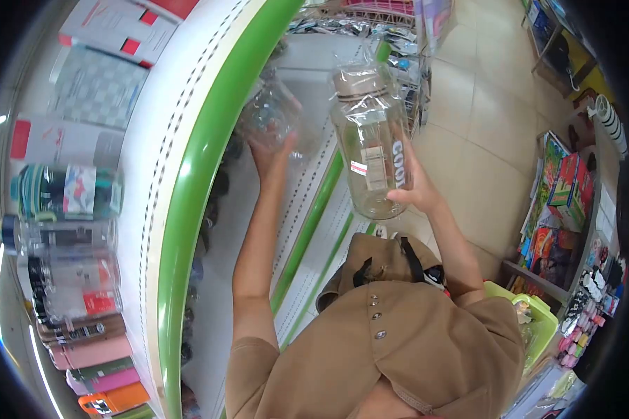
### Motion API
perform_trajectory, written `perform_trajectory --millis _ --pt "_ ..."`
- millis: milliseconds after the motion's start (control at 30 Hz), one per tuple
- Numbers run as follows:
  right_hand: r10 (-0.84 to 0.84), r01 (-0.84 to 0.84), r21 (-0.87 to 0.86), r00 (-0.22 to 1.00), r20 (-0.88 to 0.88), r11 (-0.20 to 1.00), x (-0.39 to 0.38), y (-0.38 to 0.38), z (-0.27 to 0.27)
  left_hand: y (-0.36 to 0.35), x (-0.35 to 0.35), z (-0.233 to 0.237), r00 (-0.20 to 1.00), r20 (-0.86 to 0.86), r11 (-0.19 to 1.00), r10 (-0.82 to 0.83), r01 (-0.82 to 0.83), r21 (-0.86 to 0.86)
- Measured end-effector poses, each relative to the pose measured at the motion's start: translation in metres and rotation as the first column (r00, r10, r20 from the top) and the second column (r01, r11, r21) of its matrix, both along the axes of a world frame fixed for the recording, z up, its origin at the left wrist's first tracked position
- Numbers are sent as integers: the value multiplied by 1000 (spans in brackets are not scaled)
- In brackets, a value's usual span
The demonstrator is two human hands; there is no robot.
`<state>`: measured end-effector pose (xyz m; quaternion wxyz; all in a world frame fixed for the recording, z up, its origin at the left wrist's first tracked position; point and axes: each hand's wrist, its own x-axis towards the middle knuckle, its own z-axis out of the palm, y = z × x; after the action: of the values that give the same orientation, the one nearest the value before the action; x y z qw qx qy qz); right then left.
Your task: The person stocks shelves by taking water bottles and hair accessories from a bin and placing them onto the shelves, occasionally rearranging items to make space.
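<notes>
A clear bottle (367,153) with a beige lid, a white label and large white lettering is in my right hand (414,187). Thin clear plastic wraps its top, and it stands nearly upright in front of the shelves. My right fingers curl around its side, with the thumb near the base. Over a lower shelf, my left hand (271,150) grips a clear container (276,115) that looks plastic-wrapped. That container is blurred, so its exact kind and lid do not show. Part of my left hand is hidden behind the clear material.
A green-edged white shelf (189,160) runs along my left, with several bottles (70,244) and boxes (115,31) on it. Lower green-edged shelves (307,237) sit beneath. Tiled floor (468,105) lies to the right, beyond it a rack with colourful packs (572,192) and a yellow-green basket (548,314).
</notes>
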<state>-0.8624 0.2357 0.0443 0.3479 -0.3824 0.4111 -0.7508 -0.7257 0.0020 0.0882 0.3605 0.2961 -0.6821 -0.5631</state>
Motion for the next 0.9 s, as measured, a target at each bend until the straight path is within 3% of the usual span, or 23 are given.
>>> perform_trajectory --millis 67,100,167,200,267,400,500,667,700,767,833,900 --pt "-33 33 22 999 1 999 -11 6 -2 -35 -43 -21 993 -55 976 107 -115 -183" --pt "-53 53 44 999 2 998 -16 7 -2 -52 -63 -30 994 -57 978 95 -104 -182" --pt "-67 66 50 998 9 997 -22 11 -2 -80 -94 -49 962 40 893 271 -236 -384" --pt "-73 73 50 997 15 996 -26 12 0 -90 -108 -57 967 37 898 253 -220 -381" --pt "-120 121 83 993 -19 989 -31 15 0 -100 -136 -59 865 51 746 499 -399 -533" --pt "-173 182 141 982 -70 973 -47 11 -5 -103 -160 -44 928 -24 823 371 -341 -455" --pt "-215 221 121 975 -60 968 -55 -2 6 -113 -173 -44 938 35 858 346 -301 -416" --pt "-131 135 103 990 -50 985 -76 -29 7 -150 -173 -79 877 -157 553 454 -416 -722" --pt "-132 140 76 986 -98 987 -82 -36 6 -150 -170 -68 866 -164 539 472 -431 -724" --pt "-76 84 61 990 -123 995 -96 -48 0 -146 -167 -48 910 -78 723 407 -373 -581" --pt "9 1 68 990 -141 998 -110 -55 1 -127 -164 -41 939 -7 866 344 -320 -384" --pt "95 -77 97 976 -198 992 -121 -66 9 -68 -113 -37 961 40 952 275 -266 -152"
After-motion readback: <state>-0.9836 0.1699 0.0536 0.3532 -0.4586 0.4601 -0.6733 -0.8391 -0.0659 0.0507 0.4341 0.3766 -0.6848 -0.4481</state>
